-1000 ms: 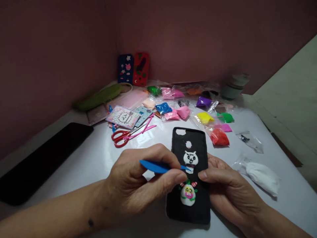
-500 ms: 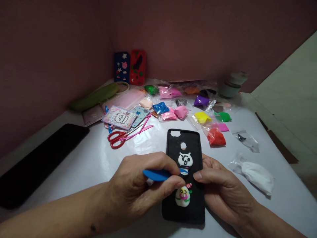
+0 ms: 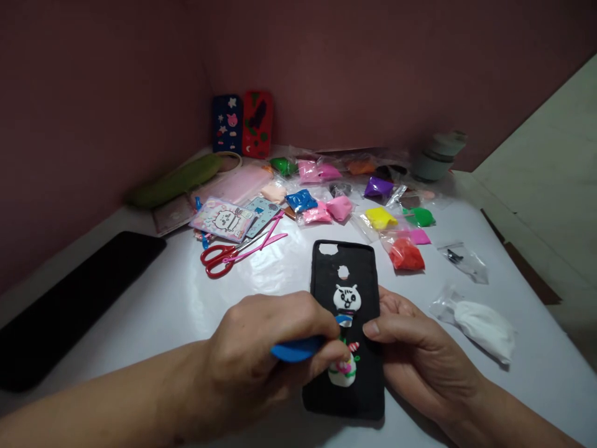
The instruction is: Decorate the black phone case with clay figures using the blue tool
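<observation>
A black phone case [image 3: 345,274] lies on the white table [image 3: 177,298], with a white clay cat face [image 3: 346,297] and a smaller white clay figure [image 3: 342,373] stuck on it. My left hand [image 3: 265,354] is closed on a blue plastic sculpting tool [image 3: 293,350], whose tip sits between the two figures. My right hand [image 3: 415,348] grips the case's right edge, thumb pressed on its front.
Several small bags of coloured clay [image 3: 373,205] lie behind the case, a white clay bag [image 3: 482,323] at right. Red scissors [image 3: 221,256] and pink tools lie at left. A black flat object [image 3: 74,298] lies far left. Two decorated cases [image 3: 242,124] lean on the wall.
My left hand has slid down the case with the blue tool, from the cat face toward the lower figure. The case has shifted slightly left.
</observation>
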Demonstrator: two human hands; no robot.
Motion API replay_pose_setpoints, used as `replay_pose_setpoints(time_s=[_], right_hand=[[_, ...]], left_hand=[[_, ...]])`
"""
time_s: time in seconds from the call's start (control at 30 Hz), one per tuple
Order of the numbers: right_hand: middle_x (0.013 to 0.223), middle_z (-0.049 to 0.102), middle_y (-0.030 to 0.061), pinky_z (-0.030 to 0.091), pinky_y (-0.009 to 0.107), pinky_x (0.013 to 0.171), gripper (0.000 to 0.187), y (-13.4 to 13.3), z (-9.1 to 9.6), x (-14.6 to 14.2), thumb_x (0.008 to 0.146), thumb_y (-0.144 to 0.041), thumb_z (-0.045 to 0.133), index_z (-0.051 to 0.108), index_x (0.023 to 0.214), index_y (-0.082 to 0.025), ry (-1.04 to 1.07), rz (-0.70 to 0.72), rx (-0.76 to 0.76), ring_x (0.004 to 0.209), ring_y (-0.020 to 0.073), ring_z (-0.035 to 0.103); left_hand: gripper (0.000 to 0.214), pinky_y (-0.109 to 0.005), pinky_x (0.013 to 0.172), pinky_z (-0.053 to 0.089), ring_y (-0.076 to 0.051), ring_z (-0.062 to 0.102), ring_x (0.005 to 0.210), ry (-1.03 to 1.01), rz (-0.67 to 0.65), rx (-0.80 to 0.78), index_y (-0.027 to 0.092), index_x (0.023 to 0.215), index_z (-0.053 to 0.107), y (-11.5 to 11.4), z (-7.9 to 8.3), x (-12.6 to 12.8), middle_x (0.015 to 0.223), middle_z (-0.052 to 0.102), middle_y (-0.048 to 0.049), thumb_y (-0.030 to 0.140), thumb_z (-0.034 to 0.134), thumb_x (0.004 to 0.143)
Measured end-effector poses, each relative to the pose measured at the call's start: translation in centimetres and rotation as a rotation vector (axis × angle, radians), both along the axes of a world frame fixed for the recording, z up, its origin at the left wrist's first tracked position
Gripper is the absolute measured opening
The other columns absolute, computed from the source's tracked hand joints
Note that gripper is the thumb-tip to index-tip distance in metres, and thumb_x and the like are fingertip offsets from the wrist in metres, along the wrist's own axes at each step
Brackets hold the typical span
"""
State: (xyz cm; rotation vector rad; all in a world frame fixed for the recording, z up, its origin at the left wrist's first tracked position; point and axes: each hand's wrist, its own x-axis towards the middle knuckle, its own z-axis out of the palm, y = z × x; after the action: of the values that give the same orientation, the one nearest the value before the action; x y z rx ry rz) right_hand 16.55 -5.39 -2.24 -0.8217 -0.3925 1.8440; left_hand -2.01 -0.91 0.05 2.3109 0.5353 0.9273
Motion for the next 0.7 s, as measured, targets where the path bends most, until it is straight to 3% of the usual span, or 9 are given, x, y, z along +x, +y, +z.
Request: replay_pose_setpoints(time_s=[0.2, 0.37, 0.53, 0.7], right_hand=[[0.083, 0.071, 0.0073, 0.049, 0.028, 0.071, 0.034, 0.1, -0.2, 0.0, 0.058, -0.001, 0.064, 0.069, 0.090, -0.011, 0.000, 0.000, 0.001, 0.072, 0.0167, 0.063], [0.084, 0.072, 0.0074, 0.050, 0.027, 0.072, 0.036, -0.1, -0.1, 0.1, 0.061, 0.000, 0.063, 0.069, 0.095, -0.011, 0.044, 0.013, 0.025, 0.072, 0.0161, 0.064], [0.086, 0.071, 0.0068, 0.050, 0.029, 0.075, 0.036, -0.1, -0.1, 0.1, 0.062, 0.000, 0.064, 0.069, 0.096, -0.012, -0.001, 0.014, 0.036, 0.076, 0.0168, 0.063], [0.085, 0.070, 0.0057, 0.049, 0.030, 0.074, 0.035, -0.2, -0.1, 0.1, 0.063, -0.002, 0.063, 0.069, 0.095, -0.014, -0.022, 0.012, 0.029, 0.075, 0.0170, 0.061]], left_hand=[[0.006, -0.017, 0.060, 0.049, -0.010, 0.062, 0.061, -0.048, -0.114, 0.144, 0.016, 0.094, 0.059, 0.0, -0.6, -0.3, 0.073, 0.067, -0.0005, 0.019, 0.059, 0.089], [0.014, -0.014, 0.060, 0.047, -0.008, 0.063, 0.059, 0.134, -0.105, 0.175, 0.015, 0.089, 0.061, -0.2, 0.6, -0.7, 0.071, 0.067, 0.0013, 0.025, 0.052, 0.094], [0.035, -0.014, 0.069, 0.047, -0.007, 0.065, 0.068, 0.252, -0.156, 0.217, 0.016, 0.083, 0.059, -0.2, 1.4, -1.0, 0.079, 0.070, 0.0008, 0.026, 0.031, 0.102], [0.039, -0.014, 0.069, 0.045, -0.007, 0.062, 0.068, 0.263, -0.165, 0.214, 0.018, 0.093, 0.059, -0.3, 1.3, -1.4, 0.080, 0.068, 0.0014, 0.025, 0.022, 0.103]])
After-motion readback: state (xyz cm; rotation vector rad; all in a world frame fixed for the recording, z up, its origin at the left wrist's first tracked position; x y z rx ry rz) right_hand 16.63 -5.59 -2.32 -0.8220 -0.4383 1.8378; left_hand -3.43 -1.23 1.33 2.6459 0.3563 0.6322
